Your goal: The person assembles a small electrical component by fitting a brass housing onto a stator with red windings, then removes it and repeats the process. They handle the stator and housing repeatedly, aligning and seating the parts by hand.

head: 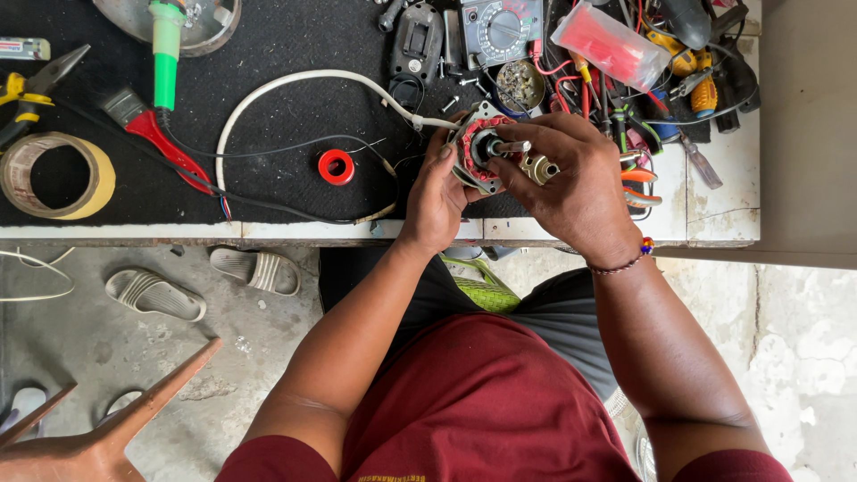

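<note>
My left hand (435,196) grips a small electric motor (478,153) from its left side; the motor has red copper windings, a metal frame and a shaft pointing right. My right hand (571,178) closes over the motor's right side, fingertips at the shaft, with a small brass-coloured metal part (538,169) held under the fingers. A white cable (295,85) runs from the motor in an arc across the black mat (268,54). Both hands hover above the near edge of the workbench.
On the mat lie a red tape roll (336,167), a red-handled brush (152,134), a green-handled tool (165,54), a tan tape roll (55,176), pliers (27,94) and a multimeter (500,31). Screwdrivers and tools crowd the right (678,80). Sandals (156,295) lie on the floor.
</note>
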